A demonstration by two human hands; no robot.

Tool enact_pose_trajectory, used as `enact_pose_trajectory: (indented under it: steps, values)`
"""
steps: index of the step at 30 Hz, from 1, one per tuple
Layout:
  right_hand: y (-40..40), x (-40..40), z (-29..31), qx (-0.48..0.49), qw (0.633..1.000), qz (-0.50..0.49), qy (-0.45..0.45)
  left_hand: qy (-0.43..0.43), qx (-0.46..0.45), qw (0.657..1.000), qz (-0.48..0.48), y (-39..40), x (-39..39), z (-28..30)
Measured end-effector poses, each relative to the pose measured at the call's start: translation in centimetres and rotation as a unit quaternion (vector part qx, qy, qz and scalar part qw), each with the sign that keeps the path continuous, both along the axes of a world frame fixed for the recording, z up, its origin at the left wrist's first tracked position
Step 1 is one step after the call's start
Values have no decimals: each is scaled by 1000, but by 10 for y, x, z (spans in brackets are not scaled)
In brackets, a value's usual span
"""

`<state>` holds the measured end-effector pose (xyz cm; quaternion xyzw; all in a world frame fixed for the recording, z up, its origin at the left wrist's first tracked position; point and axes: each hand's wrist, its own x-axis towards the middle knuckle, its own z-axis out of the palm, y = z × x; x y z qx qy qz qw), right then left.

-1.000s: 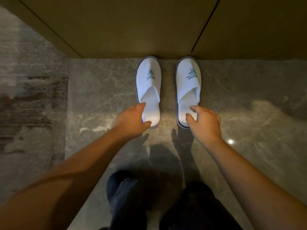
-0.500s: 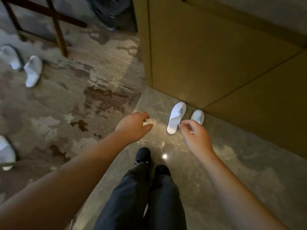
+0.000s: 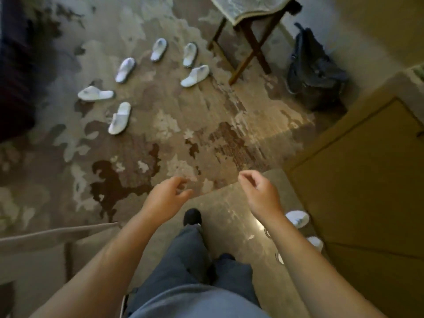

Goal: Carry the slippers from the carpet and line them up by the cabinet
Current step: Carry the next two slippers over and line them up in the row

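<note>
Several white slippers lie scattered on the patterned carpet ahead, the nearest one at the left and another near the stool. Two white slippers sit side by side on the stone floor against the tan cabinet at my right, partly hidden by my right forearm. My left hand and my right hand hang in front of me above the carpet's edge, both empty with fingers loosely curled and apart.
A wooden folding stool with a cloth on top stands at the back. A dark backpack leans by the wall next to the cabinet. A dark piece of furniture fills the left edge. My legs and a black shoe are on the stone floor.
I have let go of the two slippers by the cabinet, stood up and turned left. The view now faces the carpet with the scattered slippers.
</note>
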<state>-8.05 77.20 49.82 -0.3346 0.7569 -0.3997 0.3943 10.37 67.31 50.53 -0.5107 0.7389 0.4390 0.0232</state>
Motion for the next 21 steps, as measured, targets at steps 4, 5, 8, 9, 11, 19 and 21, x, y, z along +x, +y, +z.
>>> enact_pose_trajectory:
  steps: [4, 5, 8, 9, 11, 19, 21]
  values:
    - [-98, 35, 19, -48, 995, 81, 33, -2, -27, 986, 164, -38, 60, -5]
    - [-122, 45, 21, -54, 993, 100, 35, 0, -25, 981, 192, -49, 72, -8]
    - [-188, 72, 20, -67, 988, 131, 55, 17, 9, 970, 243, -95, 105, -15]
    - [-207, 80, 19, -67, 987, 134, 63, 18, 17, 967, 254, -115, 113, -15]
    - [-242, 92, 21, -54, 986, 140, 67, 20, 15, 965, 259, -160, 125, -13]
    - [-350, 83, 21, 18, 993, 104, 59, 50, -44, 966, 250, -335, 119, 15]
    - [-383, 75, 18, 21, 993, 103, 62, 71, -61, 963, 252, -372, 111, 18]
